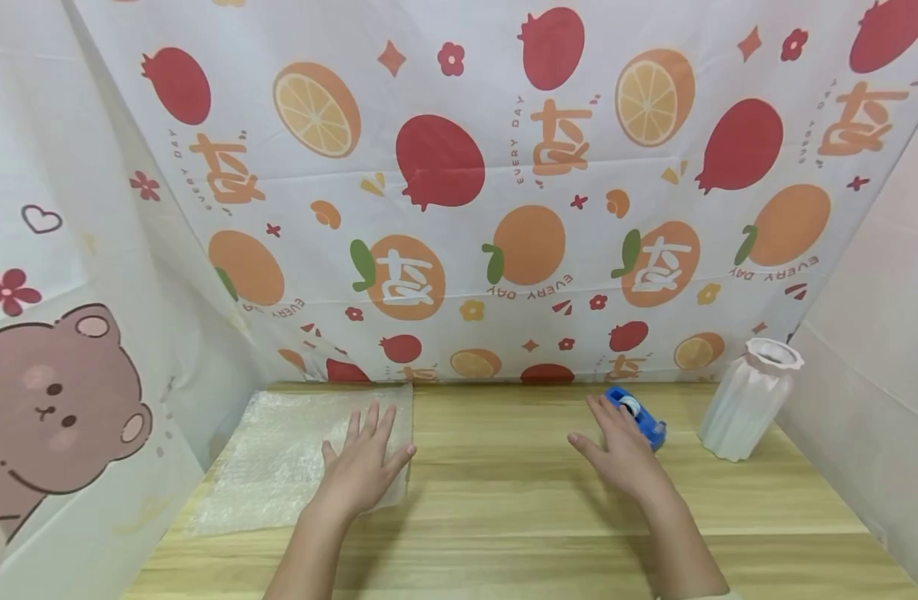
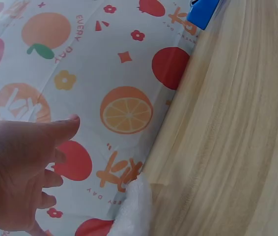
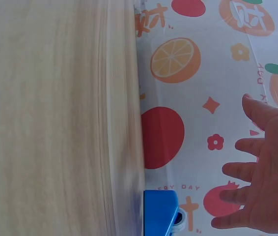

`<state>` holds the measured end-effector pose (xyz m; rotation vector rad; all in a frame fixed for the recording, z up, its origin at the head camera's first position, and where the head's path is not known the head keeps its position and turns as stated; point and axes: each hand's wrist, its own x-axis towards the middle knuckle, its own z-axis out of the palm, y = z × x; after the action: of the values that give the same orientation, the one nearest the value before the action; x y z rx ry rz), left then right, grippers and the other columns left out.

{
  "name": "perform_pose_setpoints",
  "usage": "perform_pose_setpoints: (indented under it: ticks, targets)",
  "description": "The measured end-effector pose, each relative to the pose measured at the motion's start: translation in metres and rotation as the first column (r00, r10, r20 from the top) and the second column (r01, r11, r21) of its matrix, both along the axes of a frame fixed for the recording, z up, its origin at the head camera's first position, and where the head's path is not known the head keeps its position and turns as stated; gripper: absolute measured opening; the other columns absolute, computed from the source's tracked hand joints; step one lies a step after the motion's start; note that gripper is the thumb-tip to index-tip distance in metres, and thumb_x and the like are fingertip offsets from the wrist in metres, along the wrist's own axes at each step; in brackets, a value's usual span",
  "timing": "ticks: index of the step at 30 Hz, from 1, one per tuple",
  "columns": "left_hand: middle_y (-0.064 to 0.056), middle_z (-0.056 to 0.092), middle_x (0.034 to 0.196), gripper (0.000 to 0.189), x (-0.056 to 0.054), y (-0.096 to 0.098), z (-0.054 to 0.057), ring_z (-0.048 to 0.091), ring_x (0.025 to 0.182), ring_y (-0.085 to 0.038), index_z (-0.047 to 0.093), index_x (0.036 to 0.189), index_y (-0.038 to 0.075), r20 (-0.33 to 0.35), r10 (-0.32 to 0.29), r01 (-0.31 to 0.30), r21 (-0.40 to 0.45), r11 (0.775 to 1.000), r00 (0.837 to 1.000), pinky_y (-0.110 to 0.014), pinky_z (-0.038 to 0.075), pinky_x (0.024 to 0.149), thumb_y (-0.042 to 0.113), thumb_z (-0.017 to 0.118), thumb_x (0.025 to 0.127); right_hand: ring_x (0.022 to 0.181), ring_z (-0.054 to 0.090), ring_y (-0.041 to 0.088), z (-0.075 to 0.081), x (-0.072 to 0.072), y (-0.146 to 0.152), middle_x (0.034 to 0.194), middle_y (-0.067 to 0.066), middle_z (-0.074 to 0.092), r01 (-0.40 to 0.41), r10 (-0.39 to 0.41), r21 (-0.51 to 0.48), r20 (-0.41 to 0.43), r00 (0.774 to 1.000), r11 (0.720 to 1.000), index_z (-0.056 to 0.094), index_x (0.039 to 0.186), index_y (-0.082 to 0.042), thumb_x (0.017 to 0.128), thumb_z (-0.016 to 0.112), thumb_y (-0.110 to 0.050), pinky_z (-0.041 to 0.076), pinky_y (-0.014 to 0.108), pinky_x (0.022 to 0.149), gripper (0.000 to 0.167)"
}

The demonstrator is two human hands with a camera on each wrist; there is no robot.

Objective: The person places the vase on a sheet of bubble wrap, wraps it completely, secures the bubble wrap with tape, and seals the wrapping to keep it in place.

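Note:
My left hand [image 1: 359, 468], fingers spread and holding nothing, hovers over the right part of a sheet of bubble wrap [image 1: 271, 458] on the wooden table. My right hand [image 1: 622, 450] is likewise spread and holds nothing; in the head view it overlaps part of a blue tape dispenser [image 1: 656, 430] with a roll of clear tape. Further right stands a white ribbed vase [image 1: 747, 404] with a scalloped rim. Both wrist views show the hands raised above the tabletop, with the dispenser [image 3: 158, 211] low in the right one.
The wooden table [image 1: 489, 533] ends at a white cloth [image 1: 459, 250] printed with fruit, which hangs along the back. On the left hangs another cloth with a bear print [image 1: 62, 400]. A pale wall [image 1: 871, 375] borders the right side, near the vase.

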<state>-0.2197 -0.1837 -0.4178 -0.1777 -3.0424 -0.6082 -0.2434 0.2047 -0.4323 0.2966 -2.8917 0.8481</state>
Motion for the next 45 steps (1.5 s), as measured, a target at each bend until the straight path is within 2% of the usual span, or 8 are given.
perform_pose_setpoints:
  ticks: [9,19,22,26,33,36,41,45]
  targets:
    - [-0.021,0.009,0.163,0.081,0.001,-0.004,-0.010,0.005,0.147,-0.050,0.024,0.157,0.012,0.059,0.031,-0.031,-0.003,1.000,0.998,-0.082,0.009,0.101,0.063,0.042,0.096,0.147,0.011,0.050,-0.003,0.002,-0.007,0.161,0.018,0.023,-0.034,0.035,-0.035,0.010,0.999,0.999,0.030,0.155,-0.013,0.093,0.050,-0.064,0.014,0.071,0.111,0.083]
    - [-0.035,0.023,0.154,0.075,-0.011,-0.015,-0.023,0.017,0.139,-0.061,0.033,0.151,0.002,0.158,0.068,-0.057,-0.073,0.996,0.985,-0.084,0.021,0.095,0.053,0.048,0.098,0.148,0.012,0.047,-0.004,0.006,-0.017,0.161,0.017,0.024,-0.063,0.067,-0.062,0.064,0.996,0.996,0.031,0.155,-0.016,0.092,0.052,-0.063,0.019,0.068,0.111,0.081]
    - [-0.035,0.040,0.145,0.067,-0.010,-0.016,-0.024,0.032,0.134,-0.059,0.044,0.144,-0.002,0.210,0.010,0.001,-0.051,0.999,0.978,-0.077,0.030,0.098,0.047,0.051,0.098,0.149,0.013,0.045,-0.004,0.007,-0.021,0.162,0.015,0.025,-0.076,0.081,-0.063,0.076,0.994,0.995,0.031,0.155,-0.018,0.092,0.052,-0.064,0.019,0.068,0.112,0.081]
    - [-0.028,0.057,0.132,0.058,-0.006,-0.015,-0.025,0.049,0.126,-0.050,0.054,0.133,-0.006,0.227,-0.093,0.092,0.015,0.996,0.969,-0.062,0.037,0.104,0.040,0.056,0.098,0.149,0.013,0.044,-0.004,0.007,-0.025,0.161,0.013,0.026,-0.090,0.096,-0.070,0.083,0.992,0.993,0.032,0.155,-0.020,0.092,0.054,-0.060,0.020,0.068,0.112,0.077]
    - [-0.022,0.060,0.131,0.056,0.006,-0.006,-0.018,0.051,0.126,-0.045,0.056,0.134,-0.002,0.246,-0.149,0.130,0.092,0.987,0.958,-0.059,0.038,0.106,0.039,0.060,0.096,0.149,0.014,0.044,-0.003,0.008,-0.031,0.160,0.014,0.028,-0.124,0.129,-0.056,0.089,0.988,0.991,0.037,0.153,-0.019,0.091,0.054,-0.063,0.020,0.069,0.111,0.077]
    - [-0.023,0.063,0.125,0.053,0.014,0.002,-0.015,0.055,0.121,-0.044,0.057,0.131,-0.003,0.231,-0.212,0.187,0.124,0.975,0.950,-0.058,0.041,0.103,0.037,0.062,0.095,0.148,0.018,0.044,-0.004,0.009,-0.034,0.159,0.015,0.031,-0.139,0.143,-0.054,0.089,0.986,0.989,0.040,0.151,-0.017,0.091,0.054,-0.062,0.022,0.068,0.111,0.076]
    - [-0.023,0.066,0.120,0.054,0.030,0.018,-0.012,0.059,0.116,-0.042,0.057,0.130,-0.005,0.228,-0.370,0.334,0.182,0.925,0.901,-0.058,0.044,0.099,0.037,0.061,0.096,0.145,0.026,0.044,-0.008,0.007,-0.039,0.155,0.017,0.038,-0.163,0.167,-0.043,0.108,0.980,0.986,0.046,0.147,-0.014,0.093,0.058,-0.055,0.026,0.065,0.112,0.069]
    - [-0.020,0.065,0.121,0.054,0.041,0.028,-0.009,0.059,0.117,-0.040,0.059,0.129,-0.002,0.232,-0.437,0.405,0.174,0.898,0.869,-0.055,0.046,0.097,0.041,0.060,0.096,0.142,0.035,0.041,-0.010,0.004,-0.044,0.150,0.016,0.045,-0.191,0.195,-0.040,0.134,0.972,0.981,0.051,0.143,-0.013,0.094,0.061,-0.046,0.029,0.061,0.113,0.060]
